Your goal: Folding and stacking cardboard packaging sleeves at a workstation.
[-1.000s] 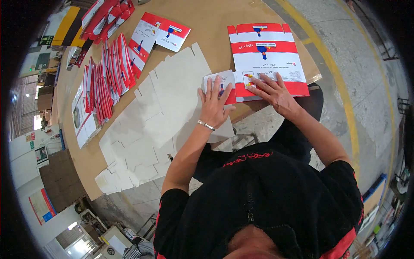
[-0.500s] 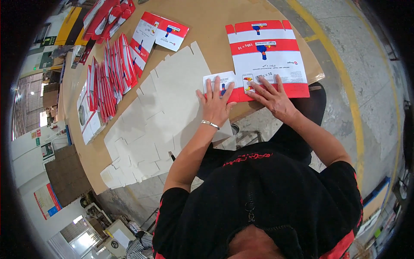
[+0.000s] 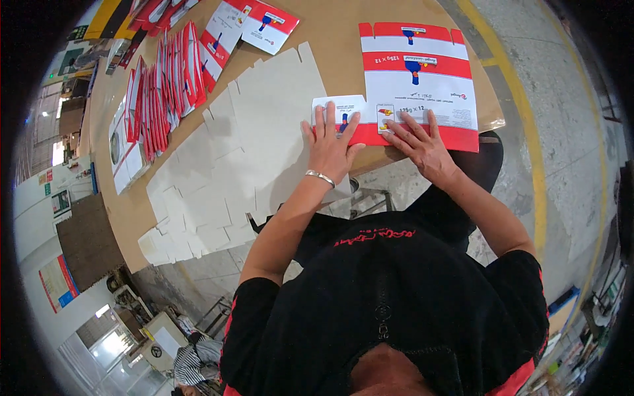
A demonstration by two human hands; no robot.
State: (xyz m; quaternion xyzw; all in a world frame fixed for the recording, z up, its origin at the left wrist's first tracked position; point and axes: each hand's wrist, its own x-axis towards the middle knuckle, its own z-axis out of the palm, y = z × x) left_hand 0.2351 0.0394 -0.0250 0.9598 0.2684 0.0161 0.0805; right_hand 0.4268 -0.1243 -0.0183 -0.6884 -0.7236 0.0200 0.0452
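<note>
A flat red-and-white printed carton blank [image 3: 446,105] lies at the table's near right edge. My left hand [image 3: 331,148] rests palm down over its small left flap [image 3: 356,105], fingers spread. On the blank's lower red band and white panel lie the spread fingers of my right hand [image 3: 428,150]; nothing is gripped in it. Both hands press from above, and the parts under them are hidden. To the left of my left hand, several overlapping cardboard blanks [image 3: 224,158] are fanned out with their plain pale sides up.
Folded red-and-white cartons [image 3: 168,89] stand packed in a row at the far left. Two-tone printed pieces [image 3: 271,26] lie flat behind the pale blanks. The brown tabletop [image 3: 337,39] curves round in front of me; a yellow floor line [image 3: 522,105] runs on the right.
The whole view has shifted slightly, with the table's far side moving up in the picture. Both hands stay on the same carton blank with fingers spread.
</note>
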